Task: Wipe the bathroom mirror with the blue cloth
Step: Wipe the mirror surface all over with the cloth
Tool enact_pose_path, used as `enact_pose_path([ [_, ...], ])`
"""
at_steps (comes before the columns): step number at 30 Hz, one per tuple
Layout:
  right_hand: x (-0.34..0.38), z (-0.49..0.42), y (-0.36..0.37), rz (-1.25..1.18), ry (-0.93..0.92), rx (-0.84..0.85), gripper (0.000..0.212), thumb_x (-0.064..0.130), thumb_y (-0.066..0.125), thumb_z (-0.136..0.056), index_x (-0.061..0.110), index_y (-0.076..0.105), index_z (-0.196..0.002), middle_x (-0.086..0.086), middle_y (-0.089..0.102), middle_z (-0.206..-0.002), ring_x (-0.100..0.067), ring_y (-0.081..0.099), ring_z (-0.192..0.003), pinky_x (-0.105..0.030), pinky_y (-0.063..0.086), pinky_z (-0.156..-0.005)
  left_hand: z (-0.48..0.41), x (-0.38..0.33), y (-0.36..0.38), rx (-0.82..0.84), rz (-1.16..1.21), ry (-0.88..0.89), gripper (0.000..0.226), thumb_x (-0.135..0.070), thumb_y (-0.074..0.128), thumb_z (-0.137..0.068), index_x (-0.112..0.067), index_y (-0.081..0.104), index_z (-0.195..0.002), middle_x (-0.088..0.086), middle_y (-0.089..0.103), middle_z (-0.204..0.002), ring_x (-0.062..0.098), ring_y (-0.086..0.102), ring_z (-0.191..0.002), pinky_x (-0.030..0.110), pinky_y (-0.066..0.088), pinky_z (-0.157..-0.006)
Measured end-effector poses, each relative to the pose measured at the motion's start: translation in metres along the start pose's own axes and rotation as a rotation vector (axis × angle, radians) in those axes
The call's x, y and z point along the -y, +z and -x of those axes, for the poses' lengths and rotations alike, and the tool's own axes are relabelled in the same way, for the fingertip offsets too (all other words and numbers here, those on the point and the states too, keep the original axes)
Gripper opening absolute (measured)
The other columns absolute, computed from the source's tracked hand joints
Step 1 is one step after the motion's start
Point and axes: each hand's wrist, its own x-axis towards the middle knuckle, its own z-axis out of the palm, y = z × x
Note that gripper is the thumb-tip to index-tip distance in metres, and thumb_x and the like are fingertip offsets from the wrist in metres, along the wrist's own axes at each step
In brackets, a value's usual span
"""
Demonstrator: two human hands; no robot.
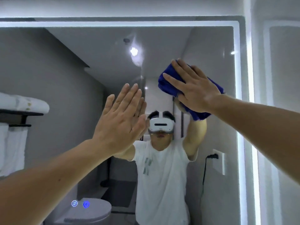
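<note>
Up close, the left hand (120, 120) rests flat and open against the bathroom mirror (203, 39), fingers together, holding nothing. Farther up and to the right, the right hand (194, 88) spreads open-palmed over the blue cloth (167, 85), pressing the bunched fabric to the glass near the lit edge strip (240, 78). Wiping looks well underway in the upper right area. The next stroke probably calls for steady pressure while sweeping the cloth toward unwiped glass.

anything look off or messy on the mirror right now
Nothing is damaged or spilled. One oddity: the left hand lies flat and bare on the mirror, which may leave prints. The right hand presses the blue cloth flat near the upper right, as expected.
</note>
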Motion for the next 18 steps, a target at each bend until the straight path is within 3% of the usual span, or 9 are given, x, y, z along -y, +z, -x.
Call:
enact_pose_path([
  [3,0.025,0.015,0.001,0.046,-0.064,0.026,0.072,0.033,0.044,-0.096,0.031,0.002,-0.155,-0.009,-0.007,-0.164,-0.026,-0.009,-0.15,-0.046,0.005,-0.121,0.008,0.005,0.02,0.02,-0.018,0.026,0.07,-0.058,-0.009,-0.094,-0.021,-0.007,-0.153,-0.005,-0.014,-0.163,0.009,-0.018,-0.149,0.044,-0.001,-0.123],
  [7,0.077,0.048,0.008,0.045,-0.19,0.033,0.076,0.036,0.048,-0.095,0.03,0.004,-0.156,-0.011,-0.002,-0.164,-0.029,-0.007,-0.15,-0.049,0.006,-0.121,0.019,0.002,0.029,-0.033,0.041,0.06,0.065,-0.051,0.004,-0.1,-0.017,0.002,-0.155,0.0,-0.002,-0.165,0.014,-0.007,-0.152,0.047,0.004,-0.123],
  [11,0.143,0.103,0.026,-0.072,-0.269,0.073,0.077,0.032,0.053,-0.092,0.028,0.01,-0.156,-0.01,0.001,-0.164,-0.03,-0.005,-0.151,-0.053,0.008,-0.12,0.036,-0.004,0.027,-0.046,0.07,0.098,0.068,-0.051,0.001,-0.1,-0.013,0.008,-0.156,0.003,0.003,-0.165,0.016,-0.004,-0.152,0.048,0.006,-0.122],
  [15,0.197,0.164,0.038,-0.12,-0.384,0.124,0.078,0.03,0.06,-0.089,0.023,0.019,-0.155,-0.012,0.009,-0.162,-0.033,0.002,-0.15,-0.052,-0.001,-0.12,0.062,-0.002,0.021,-0.002,0.078,0.094,0.065,-0.045,0.015,-0.1,-0.012,0.007,-0.155,0.004,0.005,-0.165,0.018,-0.001,-0.152,0.051,0.006,-0.122],
  [18,0.227,0.208,0.044,-0.13,-0.465,0.192,0.09,0.026,0.069,-0.084,0.02,0.015,-0.155,-0.012,0.007,-0.16,-0.034,0.005,-0.149,-0.052,-0.007,-0.12,0.078,0.001,0.016,0.033,0.079,0.091,0.065,-0.045,0.015,-0.099,-0.012,0.006,-0.155,0.005,0.005,-0.165,0.019,-0.001,-0.152,0.051,0.006,-0.122],
])
